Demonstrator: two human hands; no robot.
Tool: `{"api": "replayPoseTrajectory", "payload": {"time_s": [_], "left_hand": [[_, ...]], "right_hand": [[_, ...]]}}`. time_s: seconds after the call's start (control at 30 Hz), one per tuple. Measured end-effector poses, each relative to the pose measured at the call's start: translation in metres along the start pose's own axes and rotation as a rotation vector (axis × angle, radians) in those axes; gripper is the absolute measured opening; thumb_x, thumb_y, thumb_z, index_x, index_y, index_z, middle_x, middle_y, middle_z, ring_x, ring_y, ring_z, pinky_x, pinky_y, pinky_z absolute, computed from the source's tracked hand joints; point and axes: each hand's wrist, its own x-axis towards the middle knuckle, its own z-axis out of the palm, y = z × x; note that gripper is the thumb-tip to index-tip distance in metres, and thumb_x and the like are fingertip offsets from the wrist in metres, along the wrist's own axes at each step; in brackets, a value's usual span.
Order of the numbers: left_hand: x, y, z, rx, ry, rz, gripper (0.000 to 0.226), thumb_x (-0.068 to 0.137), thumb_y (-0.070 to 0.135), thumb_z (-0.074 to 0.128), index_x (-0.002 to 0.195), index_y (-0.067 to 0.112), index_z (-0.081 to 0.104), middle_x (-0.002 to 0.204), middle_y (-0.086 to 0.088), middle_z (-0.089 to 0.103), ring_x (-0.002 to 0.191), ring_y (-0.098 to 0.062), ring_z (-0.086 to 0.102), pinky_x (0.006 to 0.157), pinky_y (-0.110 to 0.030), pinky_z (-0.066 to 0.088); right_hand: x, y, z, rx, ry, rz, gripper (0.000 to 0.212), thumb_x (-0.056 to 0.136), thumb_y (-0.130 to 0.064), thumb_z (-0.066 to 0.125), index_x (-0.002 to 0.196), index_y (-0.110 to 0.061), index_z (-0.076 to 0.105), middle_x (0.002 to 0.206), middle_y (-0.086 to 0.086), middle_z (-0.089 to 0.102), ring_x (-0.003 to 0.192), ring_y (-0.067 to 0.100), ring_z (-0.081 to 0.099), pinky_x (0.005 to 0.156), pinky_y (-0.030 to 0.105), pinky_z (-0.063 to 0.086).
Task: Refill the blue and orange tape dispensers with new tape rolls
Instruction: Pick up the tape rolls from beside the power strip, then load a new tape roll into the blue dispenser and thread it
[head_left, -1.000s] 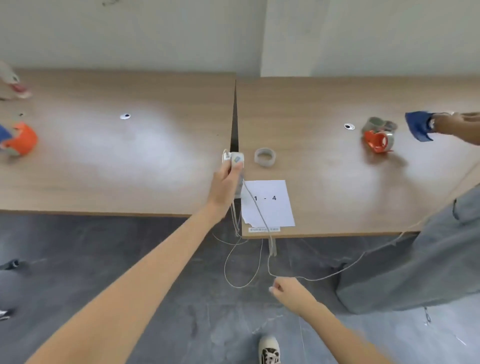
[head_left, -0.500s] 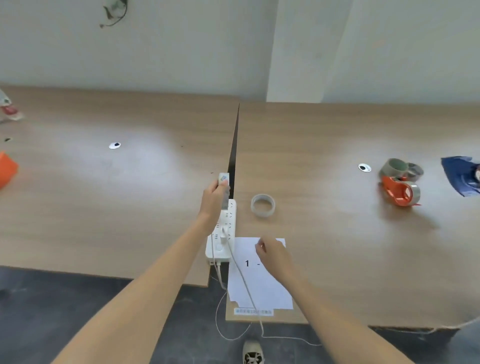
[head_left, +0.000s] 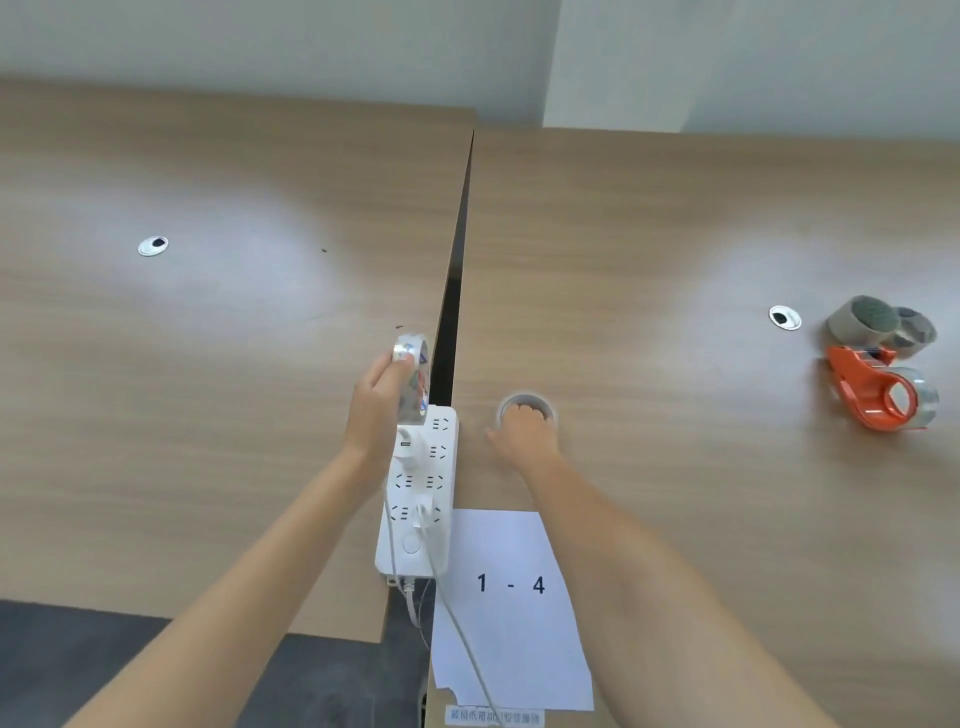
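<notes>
My left hand (head_left: 376, 410) holds a clear tape roll (head_left: 411, 376) upright, edge-on to me, just above the far end of a white power strip. My right hand (head_left: 524, 434) lies over a second tape roll (head_left: 527, 399) that rests flat on the right table, fingers curled onto it, so only its far rim shows. The orange tape dispenser (head_left: 857, 384) lies at the far right with a clear roll in it, out of reach of both hands. Two more rolls (head_left: 862, 319) sit right behind it. No blue dispenser is in view.
The white power strip (head_left: 415, 519), with plugs and cables, lies along the dark gap (head_left: 452, 291) between the two wooden tables. A paper sheet marked "1 - 4" (head_left: 511, 623) sits at the right table's front edge. Each table has a round cable grommet, on the left (head_left: 153, 246) and on the right (head_left: 785, 317).
My right hand has moved forward from the paper sheet onto the flat tape roll. My left hand has stayed near the power strip's far end. The view has closed in on the table.
</notes>
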Motion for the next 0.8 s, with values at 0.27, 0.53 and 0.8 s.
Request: {"api": "replayPoseTrajectory", "payload": {"time_s": [0.27, 0.53, 0.8], "left_hand": [[0.024, -0.012, -0.003, 0.003, 0.009, -0.065, 0.027, 0.096, 0.014, 0.042, 0.071, 0.014, 0.051, 0.068, -0.002, 0.048, 0.061, -0.018, 0.044, 0.059, -0.028, 0.038], [0.022, -0.002, 0.002, 0.012, -0.010, -0.109, 0.028, 0.097, 0.017, 0.040, 0.071, 0.015, 0.051, 0.069, -0.001, 0.049, 0.062, -0.016, 0.044, 0.060, -0.029, 0.037], [-0.001, 0.042, 0.010, 0.116, -0.011, 0.005, 0.024, 0.096, 0.025, 0.032, 0.092, 0.009, 0.050, 0.079, -0.011, 0.046, 0.063, -0.016, 0.044, 0.054, -0.018, 0.040]], "right_hand": [[0.020, -0.002, 0.009, 0.050, -0.047, 0.054, 0.033, 0.096, -0.023, 0.043, 0.118, -0.001, 0.053, 0.120, 0.016, 0.061, 0.112, 0.032, 0.057, 0.094, 0.038, 0.042], [0.000, -0.011, -0.039, 0.787, 0.114, 0.044, 0.039, 0.089, -0.011, 0.048, 0.059, -0.019, 0.025, 0.060, -0.004, 0.031, 0.056, 0.012, 0.029, 0.048, 0.019, 0.026], [-0.077, -0.053, -0.133, 1.317, 0.219, 0.021, 0.034, 0.087, -0.015, 0.050, 0.059, -0.023, 0.033, 0.060, -0.008, 0.031, 0.050, 0.006, 0.028, 0.042, 0.015, 0.025]]}}
